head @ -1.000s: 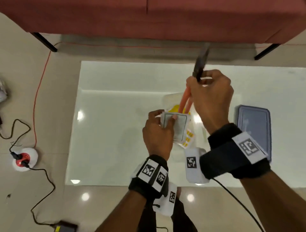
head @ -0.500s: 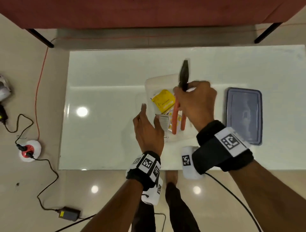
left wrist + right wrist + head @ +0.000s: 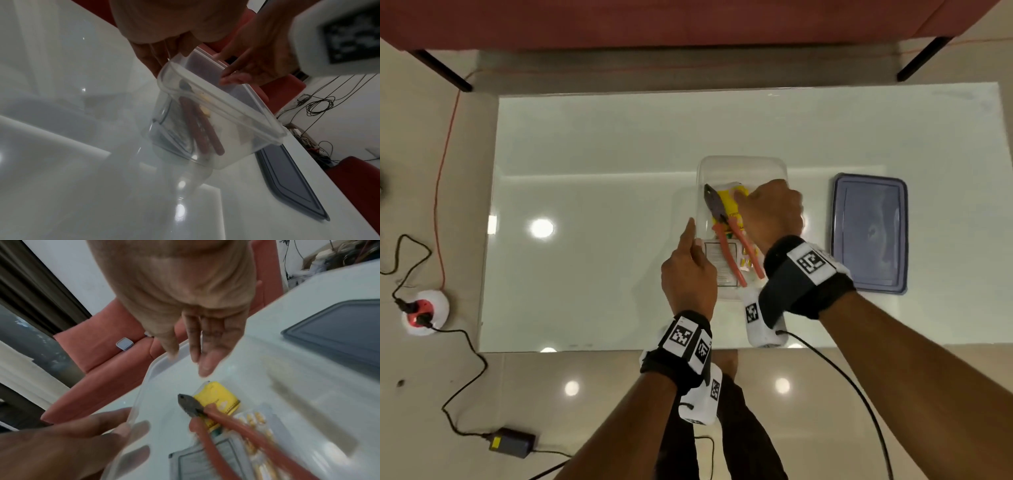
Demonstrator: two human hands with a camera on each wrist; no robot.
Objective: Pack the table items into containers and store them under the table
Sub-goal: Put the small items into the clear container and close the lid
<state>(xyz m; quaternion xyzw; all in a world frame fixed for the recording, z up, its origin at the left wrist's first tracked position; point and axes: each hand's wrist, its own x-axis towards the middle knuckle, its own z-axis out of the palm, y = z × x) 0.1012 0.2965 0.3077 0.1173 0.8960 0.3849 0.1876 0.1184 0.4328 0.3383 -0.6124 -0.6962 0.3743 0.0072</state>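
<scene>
A clear plastic container (image 3: 741, 161) (image 3: 226, 104) (image 3: 144, 386) stands on the white table (image 3: 602, 171). Inside it lie orange-handled pliers (image 3: 726, 228) (image 3: 197, 126) (image 3: 205, 418), a yellow packet (image 3: 734, 202) (image 3: 218, 395), a white printed card (image 3: 717, 262) and a strip of small yellow pieces (image 3: 748, 258). My right hand (image 3: 767, 205) (image 3: 197, 353) (image 3: 246, 69) hovers over the container with straight fingers and holds nothing. My left hand (image 3: 693, 240) (image 3: 158, 52) lies flat against the container's left wall, fingers extended.
A blue-grey lid (image 3: 869, 233) (image 3: 287, 186) (image 3: 339, 331) lies flat on the table right of the container. A red sofa (image 3: 654, 20) stands beyond the far edge. A power socket (image 3: 424, 308), cables and an adapter (image 3: 512, 445) lie on the floor at left.
The right hand lowered the upright pliers into the container and let go. The left hand released the white card into the container and moved to its left wall.
</scene>
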